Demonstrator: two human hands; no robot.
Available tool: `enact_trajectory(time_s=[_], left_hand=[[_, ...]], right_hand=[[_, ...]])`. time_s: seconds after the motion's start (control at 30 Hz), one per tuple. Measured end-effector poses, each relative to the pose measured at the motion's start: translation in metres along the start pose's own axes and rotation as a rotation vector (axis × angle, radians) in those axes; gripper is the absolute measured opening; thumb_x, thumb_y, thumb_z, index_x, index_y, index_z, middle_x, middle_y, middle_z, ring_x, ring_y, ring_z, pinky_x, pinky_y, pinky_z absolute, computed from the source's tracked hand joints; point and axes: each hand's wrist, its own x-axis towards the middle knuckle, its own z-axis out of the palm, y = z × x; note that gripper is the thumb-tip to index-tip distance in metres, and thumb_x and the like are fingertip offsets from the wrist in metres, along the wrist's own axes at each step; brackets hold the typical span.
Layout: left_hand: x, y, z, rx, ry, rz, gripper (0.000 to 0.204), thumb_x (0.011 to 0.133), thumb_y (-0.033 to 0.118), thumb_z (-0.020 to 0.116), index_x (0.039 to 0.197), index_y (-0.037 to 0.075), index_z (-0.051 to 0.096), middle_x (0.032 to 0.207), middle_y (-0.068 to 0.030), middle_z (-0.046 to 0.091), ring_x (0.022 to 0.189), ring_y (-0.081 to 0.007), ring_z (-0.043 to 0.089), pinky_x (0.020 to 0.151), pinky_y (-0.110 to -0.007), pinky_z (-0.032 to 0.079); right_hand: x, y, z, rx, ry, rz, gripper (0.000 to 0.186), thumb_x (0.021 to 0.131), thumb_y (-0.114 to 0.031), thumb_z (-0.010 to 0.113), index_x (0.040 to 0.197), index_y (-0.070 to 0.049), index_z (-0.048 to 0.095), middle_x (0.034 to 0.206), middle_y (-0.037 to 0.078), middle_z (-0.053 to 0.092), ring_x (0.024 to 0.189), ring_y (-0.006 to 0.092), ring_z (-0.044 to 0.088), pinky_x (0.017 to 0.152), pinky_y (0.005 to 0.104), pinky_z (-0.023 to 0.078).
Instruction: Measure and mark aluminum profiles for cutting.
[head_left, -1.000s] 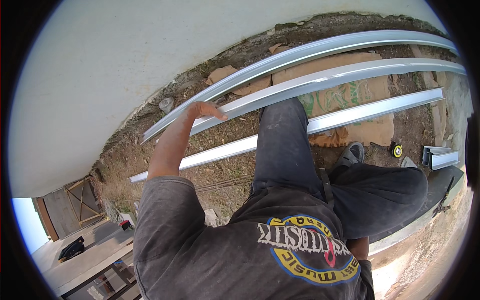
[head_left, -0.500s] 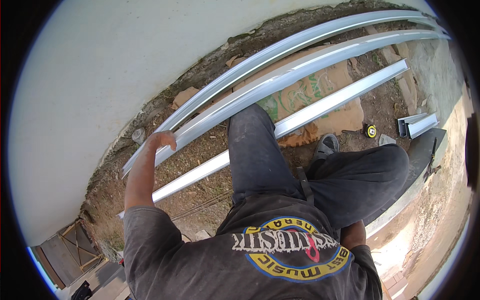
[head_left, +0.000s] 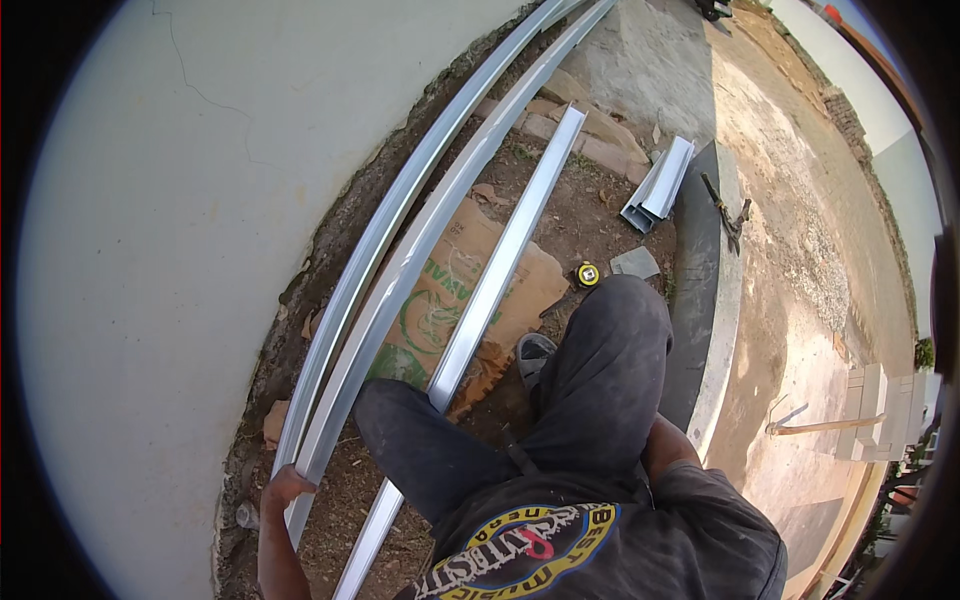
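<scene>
My left hand (head_left: 287, 486) is at the lower left, its fingers curled over the edge of a long silvery metal channel (head_left: 405, 275). A second long metal channel (head_left: 352, 290) runs close alongside it, nearer the wall. My right forearm (head_left: 668, 447) goes down behind my bent leg, which hides the right hand. A shorter metal channel (head_left: 510, 245) lies on the ground and passes under my other leg. Beneath it is a flattened brown paper sack (head_left: 455, 265) with green print.
A yellow and black tape measure (head_left: 587, 274) and a flat grey piece (head_left: 635, 262) rest on the dirt. Short channel offcuts (head_left: 662, 185) lie by the low concrete kerb (head_left: 705, 290), which bears a dark tool (head_left: 727, 210). A pale wall (head_left: 180, 280) bounds the left.
The view has swung to the right, showing more of the kerb and the paved ground. My left hand stays at the long channels, its fingers now lower over the edge.
</scene>
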Motion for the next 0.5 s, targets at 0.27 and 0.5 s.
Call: enact_trajectory(time_s=[0.27,0.5], left_hand=[[0.045,0.145,-0.003,-0.092,-0.121,0.343,0.067,0.059,0.025,0.084,0.113,-0.007,0.062,0.100,-0.0123,0.067,0.089,-0.0227,0.063,0.082,-0.036,0.050],[0.095,0.244,0.026,-0.267,-0.234,0.415,0.069,0.065,0.037,0.087,0.111,-0.007,0.064,0.095,-0.0115,0.067,0.084,-0.0202,0.063,0.078,-0.035,0.050]], right_hand=[[-0.054,0.014,0.049,-0.015,-0.054,0.170,0.050,0.085,-0.027,0.069,0.121,0.004,0.054,0.113,0.023,0.064,0.107,0.0378,0.062,0.093,0.0441,0.049],[-0.176,0.085,0.087,-0.048,-0.120,0.476,0.051,0.085,-0.028,0.069,0.122,0.004,0.053,0.114,0.024,0.064,0.108,0.0386,0.061,0.094,0.0446,0.049]])
